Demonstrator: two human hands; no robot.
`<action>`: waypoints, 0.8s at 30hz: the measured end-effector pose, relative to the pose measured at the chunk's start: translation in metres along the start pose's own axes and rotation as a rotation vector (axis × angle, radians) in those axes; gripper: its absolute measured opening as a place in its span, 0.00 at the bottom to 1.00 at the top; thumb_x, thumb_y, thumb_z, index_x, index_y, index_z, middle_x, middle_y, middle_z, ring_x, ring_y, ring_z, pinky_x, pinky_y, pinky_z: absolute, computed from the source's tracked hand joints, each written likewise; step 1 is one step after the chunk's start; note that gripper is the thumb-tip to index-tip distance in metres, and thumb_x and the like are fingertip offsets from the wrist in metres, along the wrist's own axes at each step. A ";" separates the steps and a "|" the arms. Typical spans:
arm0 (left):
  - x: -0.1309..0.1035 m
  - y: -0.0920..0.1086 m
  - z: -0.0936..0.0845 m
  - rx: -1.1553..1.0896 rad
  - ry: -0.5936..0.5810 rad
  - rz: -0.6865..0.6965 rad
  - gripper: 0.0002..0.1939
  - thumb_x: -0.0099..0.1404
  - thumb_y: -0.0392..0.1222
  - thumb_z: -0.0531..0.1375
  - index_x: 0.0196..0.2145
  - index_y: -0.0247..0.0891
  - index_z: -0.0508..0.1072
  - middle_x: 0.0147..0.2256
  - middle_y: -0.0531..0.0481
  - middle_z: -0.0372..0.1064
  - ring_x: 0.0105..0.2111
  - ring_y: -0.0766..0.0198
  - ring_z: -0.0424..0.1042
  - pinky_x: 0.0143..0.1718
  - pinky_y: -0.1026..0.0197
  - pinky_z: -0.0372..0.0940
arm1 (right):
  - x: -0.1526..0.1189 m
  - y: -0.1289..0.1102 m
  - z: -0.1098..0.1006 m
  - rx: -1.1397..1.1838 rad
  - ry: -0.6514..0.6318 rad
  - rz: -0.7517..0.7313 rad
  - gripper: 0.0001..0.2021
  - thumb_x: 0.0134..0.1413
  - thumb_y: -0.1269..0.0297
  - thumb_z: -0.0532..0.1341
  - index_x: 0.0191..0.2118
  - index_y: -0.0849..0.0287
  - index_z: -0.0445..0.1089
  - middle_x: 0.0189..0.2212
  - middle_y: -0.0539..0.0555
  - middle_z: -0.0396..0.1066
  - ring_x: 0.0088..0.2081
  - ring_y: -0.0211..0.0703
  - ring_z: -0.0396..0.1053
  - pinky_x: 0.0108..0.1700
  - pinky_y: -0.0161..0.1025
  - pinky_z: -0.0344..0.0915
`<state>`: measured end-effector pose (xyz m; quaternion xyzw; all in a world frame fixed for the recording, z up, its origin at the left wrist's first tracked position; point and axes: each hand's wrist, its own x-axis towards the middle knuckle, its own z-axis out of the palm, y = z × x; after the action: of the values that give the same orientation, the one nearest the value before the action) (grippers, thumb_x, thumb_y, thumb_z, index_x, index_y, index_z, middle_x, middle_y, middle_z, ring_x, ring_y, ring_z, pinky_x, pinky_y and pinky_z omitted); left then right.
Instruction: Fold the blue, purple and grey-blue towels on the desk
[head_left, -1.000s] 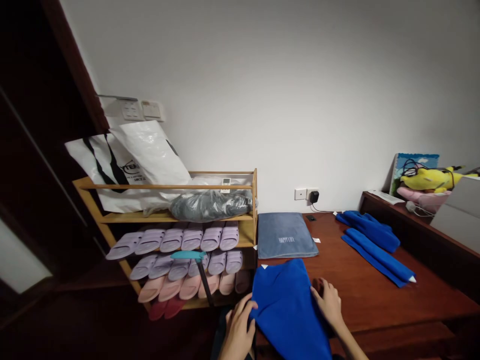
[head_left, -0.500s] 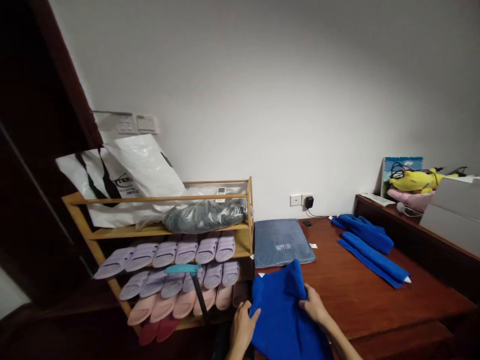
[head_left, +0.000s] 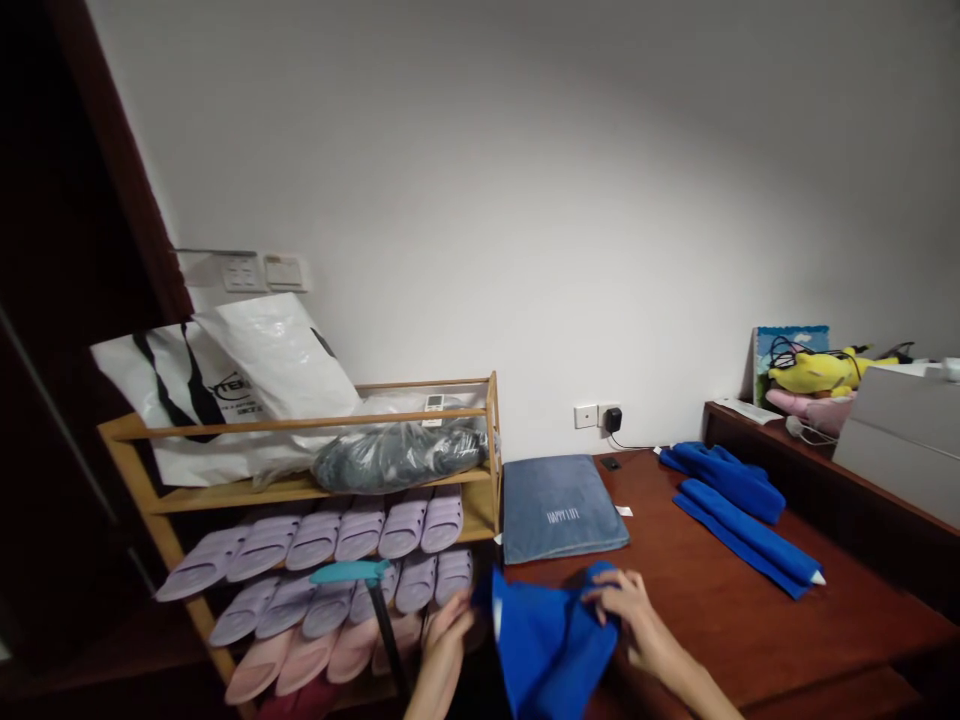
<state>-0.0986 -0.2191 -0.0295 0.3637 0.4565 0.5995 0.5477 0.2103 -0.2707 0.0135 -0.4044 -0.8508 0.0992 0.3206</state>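
A blue towel-like cloth point(head_left: 551, 645) with a white tag hangs between my hands at the table's near edge, its upper part bunched and folded. My left hand point(head_left: 448, 640) grips its left edge, slightly blurred, with the fingertips partly behind the fabric. Over the top right corner, my right hand point(head_left: 630, 615) has its fingers bent and closed on the cloth. A grey-blue folded cushion point(head_left: 562, 510) marked "HAPPY LIFE" lies just beyond. Farther right on the table are a rolled blue cloth point(head_left: 746, 535) and a loosely folded blue cloth point(head_left: 724, 475).
A wooden shoe rack point(head_left: 161, 540) stands at left, with several lilac slippers point(head_left: 360, 530), pink slippers point(head_left: 259, 665) and a white bag point(head_left: 277, 350). A teal-topped pole point(head_left: 349, 572) stands before it. The red-brown table point(head_left: 810, 630) meets a raised ledge holding a grey box point(head_left: 900, 440).
The cloth has gone from spread fairly flat to more bunched and folded. My left hand has moved left, and my right hand has shifted its grip over the top corner. The view has tilted slightly upward.
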 end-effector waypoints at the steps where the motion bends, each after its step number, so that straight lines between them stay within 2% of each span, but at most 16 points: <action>1: -0.007 -0.007 -0.007 0.083 -0.095 0.000 0.10 0.42 0.40 0.66 0.26 0.38 0.73 0.29 0.48 0.74 0.36 0.54 0.73 0.43 0.56 0.64 | -0.012 0.004 0.011 -0.012 -0.057 0.013 0.11 0.46 0.74 0.51 0.35 0.54 0.65 0.42 0.54 0.71 0.52 0.49 0.61 0.51 0.48 0.54; 3: -0.024 -0.021 -0.016 0.301 -0.325 0.027 0.06 0.44 0.41 0.64 0.23 0.38 0.73 0.27 0.48 0.74 0.34 0.53 0.72 0.42 0.55 0.64 | -0.032 0.016 0.029 -0.039 -0.146 0.069 0.09 0.51 0.73 0.50 0.33 0.54 0.65 0.42 0.52 0.72 0.51 0.47 0.62 0.52 0.49 0.52; 5: -0.044 -0.027 -0.019 0.548 -0.455 0.085 0.03 0.48 0.40 0.60 0.23 0.39 0.72 0.28 0.49 0.73 0.36 0.55 0.71 0.44 0.56 0.62 | -0.047 0.030 0.038 -0.069 -0.186 0.170 0.11 0.54 0.73 0.47 0.33 0.54 0.65 0.47 0.53 0.71 0.55 0.47 0.59 0.55 0.52 0.50; 8: -0.070 -0.019 -0.010 0.920 -0.455 0.164 0.08 0.51 0.34 0.53 0.27 0.41 0.71 0.33 0.51 0.72 0.40 0.58 0.69 0.47 0.58 0.59 | -0.057 0.046 0.035 -0.087 -0.216 0.302 0.15 0.50 0.76 0.47 0.36 0.55 0.66 0.57 0.55 0.63 0.61 0.48 0.51 0.57 0.57 0.47; 10: -0.082 -0.010 0.005 1.183 -0.411 0.215 0.15 0.51 0.29 0.49 0.29 0.42 0.71 0.35 0.52 0.71 0.41 0.60 0.67 0.50 0.57 0.56 | -0.055 0.049 0.031 -0.082 -0.217 0.354 0.18 0.46 0.78 0.46 0.37 0.55 0.68 0.59 0.55 0.61 0.62 0.48 0.51 0.57 0.58 0.47; 12: -0.088 -0.008 0.026 1.377 -0.319 0.279 0.22 0.52 0.25 0.45 0.34 0.43 0.72 0.37 0.52 0.71 0.43 0.62 0.67 0.52 0.56 0.54 | -0.048 0.040 0.036 -0.052 -0.134 0.398 0.20 0.46 0.78 0.46 0.39 0.55 0.70 0.59 0.55 0.60 0.61 0.47 0.54 0.58 0.57 0.49; 14: -0.088 -0.018 0.050 1.463 -0.272 0.341 0.28 0.53 0.23 0.43 0.44 0.42 0.72 0.47 0.49 0.70 0.49 0.62 0.65 0.54 0.56 0.53 | -0.036 0.021 0.055 0.036 0.017 0.437 0.21 0.52 0.74 0.46 0.48 0.56 0.68 0.60 0.57 0.59 0.60 0.45 0.55 0.60 0.52 0.51; 16: -0.084 -0.040 0.070 1.514 -0.350 0.392 0.31 0.57 0.26 0.43 0.57 0.38 0.64 0.60 0.47 0.57 0.60 0.60 0.54 0.57 0.56 0.51 | -0.025 -0.002 0.083 0.172 0.141 0.470 0.22 0.58 0.65 0.47 0.57 0.57 0.61 0.62 0.57 0.54 0.61 0.44 0.53 0.61 0.48 0.52; 18: -0.078 -0.063 0.083 1.567 -0.391 0.392 0.30 0.61 0.31 0.44 0.62 0.38 0.55 0.64 0.47 0.48 0.63 0.57 0.47 0.60 0.51 0.48 | -0.016 -0.021 0.111 0.258 0.180 0.525 0.25 0.61 0.56 0.47 0.61 0.58 0.55 0.63 0.57 0.51 0.62 0.44 0.52 0.60 0.45 0.55; 21: -0.069 -0.087 0.084 1.627 -0.382 0.404 0.29 0.65 0.39 0.45 0.64 0.45 0.50 0.64 0.51 0.46 0.64 0.53 0.44 0.62 0.43 0.42 | -0.015 -0.030 0.131 0.128 0.138 0.585 0.28 0.61 0.51 0.46 0.61 0.60 0.56 0.63 0.59 0.52 0.63 0.46 0.50 0.61 0.45 0.54; 24: -0.064 -0.091 0.077 1.633 -0.341 0.431 0.26 0.68 0.46 0.43 0.63 0.48 0.48 0.65 0.54 0.43 0.64 0.55 0.42 0.62 0.42 0.40 | -0.025 -0.014 0.121 -0.152 0.014 0.588 0.26 0.61 0.51 0.46 0.58 0.60 0.62 0.61 0.60 0.55 0.62 0.52 0.51 0.60 0.50 0.54</action>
<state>0.0113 -0.2724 -0.0871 0.8074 0.5772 0.1115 0.0502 0.1379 -0.2877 -0.0858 -0.6570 -0.6998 0.1211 0.2529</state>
